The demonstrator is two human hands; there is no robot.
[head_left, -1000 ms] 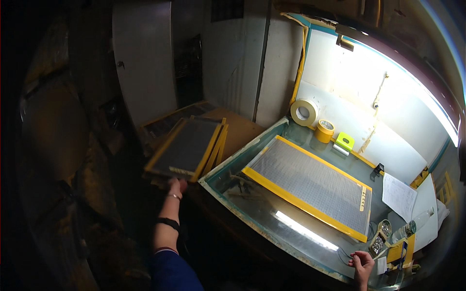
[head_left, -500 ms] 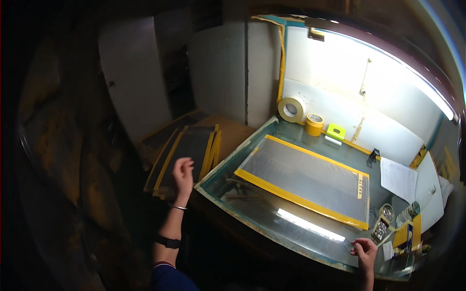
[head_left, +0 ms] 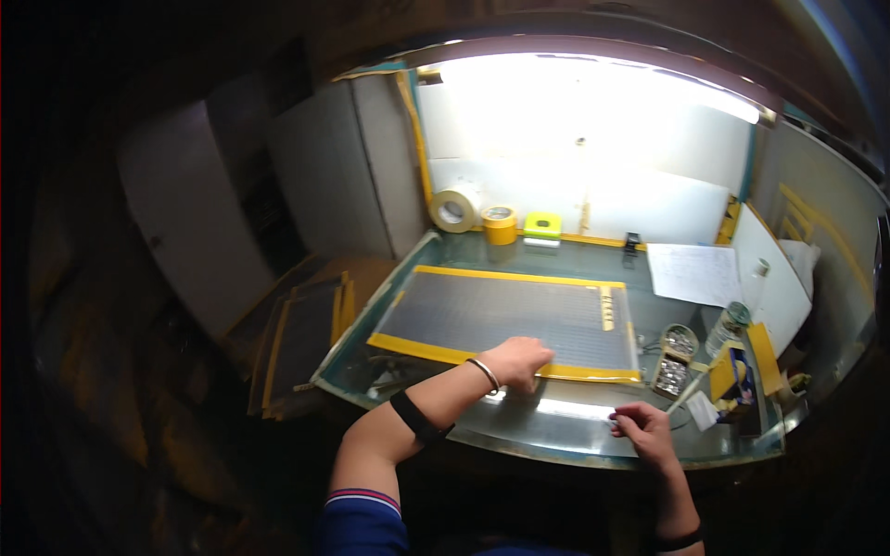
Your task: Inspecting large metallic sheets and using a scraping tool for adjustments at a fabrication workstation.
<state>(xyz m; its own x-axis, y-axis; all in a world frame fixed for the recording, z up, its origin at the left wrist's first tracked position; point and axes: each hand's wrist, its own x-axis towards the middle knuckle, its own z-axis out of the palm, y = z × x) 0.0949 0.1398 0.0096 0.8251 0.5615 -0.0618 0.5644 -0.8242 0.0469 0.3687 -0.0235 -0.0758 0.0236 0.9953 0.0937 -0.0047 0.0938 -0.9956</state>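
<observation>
At mid-frame, a yellow-edged panel [head_left: 491, 310] on the counter [head_left: 565, 435]

Stacked panels [head_left: 311, 324] lie lower left. The left hand [head_left: 519, 361] is at the yellow-edged panel's front edge, fingers curled; whether they grip it, I cannot tell. Lower right, the right hand's [head_left: 646, 434] fingers pinch narrowly, anything between them too small to tell, near a box of shiny bits [head_left: 671, 378].

Lettering — none legible. A pale label strip [head_left: 607, 309], set near the right end of the yellow-edged mesh panel [head_left: 491, 310], bears a row of small dark characters along its length, too blurred to read. A white paper sheet [head_left: 693, 273], at the right rear of the glossy table [head_left: 556, 437], carries faint lines of writing or print — which cannot be told. Marks on the yellow tape roll [head_left: 501, 230] are likewise indistinct.
</observation>
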